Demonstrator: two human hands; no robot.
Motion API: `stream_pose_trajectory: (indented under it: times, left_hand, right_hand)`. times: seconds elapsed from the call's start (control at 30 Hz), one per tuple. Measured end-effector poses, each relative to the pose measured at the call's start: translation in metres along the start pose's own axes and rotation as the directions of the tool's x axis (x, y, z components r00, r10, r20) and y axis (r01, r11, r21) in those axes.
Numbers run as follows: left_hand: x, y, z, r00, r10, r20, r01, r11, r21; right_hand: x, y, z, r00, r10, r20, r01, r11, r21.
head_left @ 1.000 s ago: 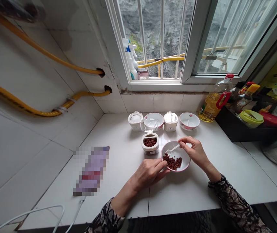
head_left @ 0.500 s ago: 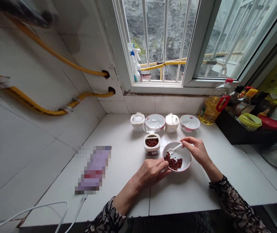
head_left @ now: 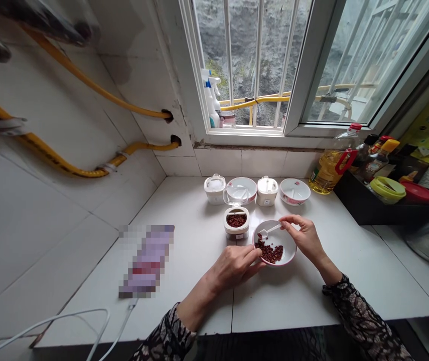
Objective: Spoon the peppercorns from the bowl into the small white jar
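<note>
My left hand point(head_left: 239, 263) grips the near left rim of a white bowl point(head_left: 288, 248) with a pink edge, which looks slightly tipped. Dark reddish-brown peppercorns point(head_left: 272, 252) lie in the bowl, mostly toward the left and near side. Between the thumb and fingers of my right hand point(head_left: 302, 234) is the handle of a small white spoon point(head_left: 272, 229). The spoon's head is inside the bowl, by the far left wall, above some peppercorns. Just left of the bowl stands a seasoning jar point(head_left: 237, 233) with its clear lid raised, full of the same peppercorns.
Behind stand two lidded white seasoning jars point(head_left: 215, 190) and two more bowls point(head_left: 295, 191). An oil bottle point(head_left: 325, 173) and a black rack point(head_left: 361, 203) of condiments are at the right. A blurred phone-like object point(head_left: 148, 260) with a white cable point(head_left: 126, 321) lies at the left.
The view has shifted slightly. The spoon's head has moved a little within the bowl, and my left hand keeps its hold on the rim.
</note>
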State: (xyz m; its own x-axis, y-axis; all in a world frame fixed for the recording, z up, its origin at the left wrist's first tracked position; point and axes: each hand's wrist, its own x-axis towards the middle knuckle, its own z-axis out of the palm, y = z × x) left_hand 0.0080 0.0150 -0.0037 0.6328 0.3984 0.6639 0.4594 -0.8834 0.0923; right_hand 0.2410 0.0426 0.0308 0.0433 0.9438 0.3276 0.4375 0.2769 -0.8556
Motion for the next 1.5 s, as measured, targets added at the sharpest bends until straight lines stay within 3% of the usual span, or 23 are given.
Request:
stream_pose_trajectory:
  times: [0.23, 1.1, 1.5]
  left_hand:
    - [0.000, 0.000, -0.001, 1.000, -0.003, -0.013, 0.003, 1.000, -0.010]
    - [-0.001, -0.001, 0.001, 1.000, -0.009, -0.003, 0.009, 1.000, -0.027]
    - [0.000, 0.000, 0.000, 1.000, -0.011, 0.002, 0.012, 0.999, -0.036]
  right_hand:
    - [0.003, 0.000, -0.003, 0.991, 0.116, 0.059, -0.122, 0.987, 0.105]
    - [0.003, 0.002, -0.004, 0.995, 0.097, 0.027, -0.098, 0.994, 0.043]
    - [0.011, -0.010, -0.006, 0.989, 0.135, 0.054, -0.141, 0.978, 0.153]
